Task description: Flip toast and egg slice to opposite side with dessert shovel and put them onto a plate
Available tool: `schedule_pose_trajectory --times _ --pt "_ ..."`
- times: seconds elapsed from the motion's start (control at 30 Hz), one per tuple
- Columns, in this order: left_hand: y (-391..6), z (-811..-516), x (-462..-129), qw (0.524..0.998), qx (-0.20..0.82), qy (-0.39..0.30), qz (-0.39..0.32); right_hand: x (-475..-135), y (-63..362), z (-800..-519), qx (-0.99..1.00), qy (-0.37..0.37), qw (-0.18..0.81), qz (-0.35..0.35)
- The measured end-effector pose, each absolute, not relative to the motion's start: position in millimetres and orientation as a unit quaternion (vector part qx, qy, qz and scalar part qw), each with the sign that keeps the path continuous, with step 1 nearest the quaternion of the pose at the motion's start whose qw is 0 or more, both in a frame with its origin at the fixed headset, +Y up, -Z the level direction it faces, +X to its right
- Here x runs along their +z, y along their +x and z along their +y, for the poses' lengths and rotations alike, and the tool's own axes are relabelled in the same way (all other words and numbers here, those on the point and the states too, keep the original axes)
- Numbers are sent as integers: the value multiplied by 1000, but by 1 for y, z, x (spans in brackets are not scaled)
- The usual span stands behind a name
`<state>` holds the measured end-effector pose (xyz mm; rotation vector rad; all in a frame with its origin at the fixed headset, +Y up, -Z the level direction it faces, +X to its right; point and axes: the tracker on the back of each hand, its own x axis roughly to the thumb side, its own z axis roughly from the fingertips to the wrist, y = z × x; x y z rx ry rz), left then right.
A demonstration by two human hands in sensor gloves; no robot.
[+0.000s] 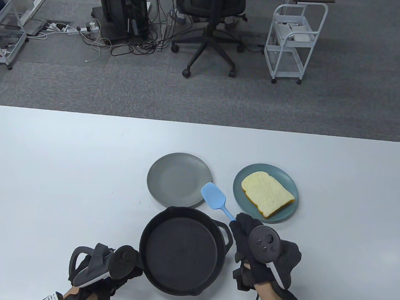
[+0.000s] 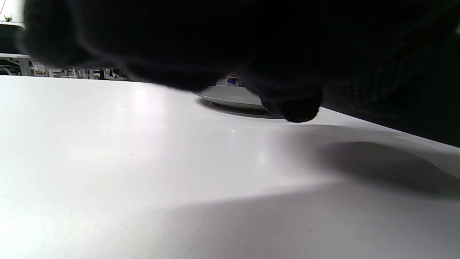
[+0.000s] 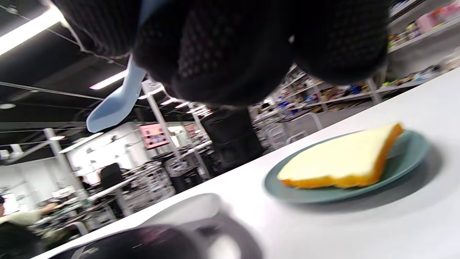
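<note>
One slice of toast (image 1: 267,194) lies on the teal plate (image 1: 287,213); no egg slice shows in any view. Right hand (image 1: 258,248) has its grip curled round the blue dessert shovel (image 1: 213,195), blade raised between the teal and grey plate (image 1: 178,184). Left hand (image 1: 105,267) is beside the black pan (image 1: 181,250) on the white surface (image 1: 61,180); its grip I cannot tell.

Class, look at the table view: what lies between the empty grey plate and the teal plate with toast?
The light blue spatula's blade, seen in the table view.
</note>
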<state>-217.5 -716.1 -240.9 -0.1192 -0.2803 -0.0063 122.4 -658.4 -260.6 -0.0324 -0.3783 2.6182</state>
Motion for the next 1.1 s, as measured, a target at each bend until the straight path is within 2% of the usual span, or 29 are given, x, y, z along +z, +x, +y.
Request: schedule_pose_trajectory --times 0.23,0.43,0.87,1.1 --pt "-220 -716 -244 987 -1 -62 -148 -245 112 -668 956 29 260 -131" --pt "-223 -725 -250 985 3 -69 -161 -241 115 -679 953 27 284 -97" --pt "-222 -747 -261 977 -24 -112 -182 -240 117 -682 955 22 282 -94" --pt "-214 -753 -256 973 -119 -115 -164 -240 116 -684 956 23 279 -88"
